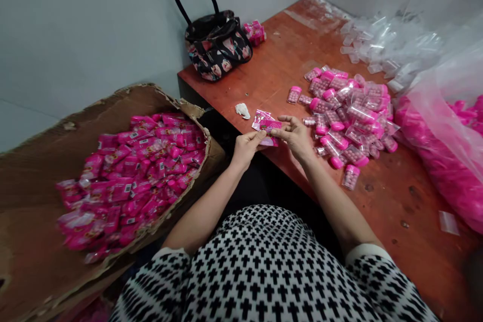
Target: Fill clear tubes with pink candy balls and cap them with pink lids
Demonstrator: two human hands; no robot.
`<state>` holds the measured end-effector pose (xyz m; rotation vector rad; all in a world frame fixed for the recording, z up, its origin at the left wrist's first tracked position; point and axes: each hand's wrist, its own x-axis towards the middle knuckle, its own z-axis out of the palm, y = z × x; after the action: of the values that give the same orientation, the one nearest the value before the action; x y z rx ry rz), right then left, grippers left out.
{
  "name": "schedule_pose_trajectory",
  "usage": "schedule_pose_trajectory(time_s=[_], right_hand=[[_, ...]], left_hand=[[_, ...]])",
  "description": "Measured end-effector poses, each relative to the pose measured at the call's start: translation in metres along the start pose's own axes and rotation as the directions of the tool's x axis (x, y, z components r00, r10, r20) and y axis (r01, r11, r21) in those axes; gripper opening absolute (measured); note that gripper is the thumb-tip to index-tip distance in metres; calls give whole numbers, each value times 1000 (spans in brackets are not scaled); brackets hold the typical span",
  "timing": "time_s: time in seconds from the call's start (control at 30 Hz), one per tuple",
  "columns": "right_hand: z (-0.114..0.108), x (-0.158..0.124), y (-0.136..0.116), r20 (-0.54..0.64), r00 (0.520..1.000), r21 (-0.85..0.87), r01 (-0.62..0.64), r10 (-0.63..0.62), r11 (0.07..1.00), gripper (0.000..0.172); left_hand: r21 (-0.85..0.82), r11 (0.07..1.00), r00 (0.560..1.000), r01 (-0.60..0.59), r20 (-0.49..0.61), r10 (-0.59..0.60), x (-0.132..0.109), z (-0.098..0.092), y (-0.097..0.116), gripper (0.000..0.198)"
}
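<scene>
Both hands meet at the near edge of the reddish wooden table point(279, 68). My left hand point(247, 148) pinches the lower left part of a pink printed wrapper point(272, 125). Thumb and fingers of my right hand point(296, 137) close on the same wrapper from the right. More pink and clear wrapper material point(261, 116) lies just behind and below the fingertips. A crumpled white scrap point(242, 110) rests to the left of it. Right of my right hand is a heap of clear jars with pink lids point(334, 115), filled with small pink balls.
A cardboard box point(22, 171) at the left holds many pink wrapped packets point(130, 181). A floral handbag point(219, 50) stands at the table's back left. Clear empty containers point(392, 45) and a bag of pink pieces point(441, 146) are at the right.
</scene>
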<state>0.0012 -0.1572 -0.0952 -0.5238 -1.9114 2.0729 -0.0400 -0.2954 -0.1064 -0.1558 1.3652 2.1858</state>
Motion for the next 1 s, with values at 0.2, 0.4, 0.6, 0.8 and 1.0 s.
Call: schedule_pose_trajectory(time_s=[0.2, 0.4, 0.6, 0.8, 1.0], right_hand=[[0, 15, 1, 14, 1000, -131, 24, -22, 991, 48], [0, 34, 9, 100, 972, -794, 208, -214, 572, 39], [-26, 72, -18, -96, 961, -921, 12, -259, 389, 36], [-36, 131, -39, -313, 941, -938, -285, -129, 198, 46], [-24, 136, -32, -232, 967, -963, -213, -104, 165, 43]], left_hand=[[29, 999, 999, 13, 33, -14, 3, -22, 1, 25], [-41, 998, 995, 56, -78, -59, 1, -32, 6, 17], [-145, 980, 983, 135, -106, -151, 0, -32, 5, 13], [-247, 963, 980, 111, -135, -147, 1, -28, 7, 13], [-398, 906, 952, 146, -194, -239, 4, -27, 13, 8]])
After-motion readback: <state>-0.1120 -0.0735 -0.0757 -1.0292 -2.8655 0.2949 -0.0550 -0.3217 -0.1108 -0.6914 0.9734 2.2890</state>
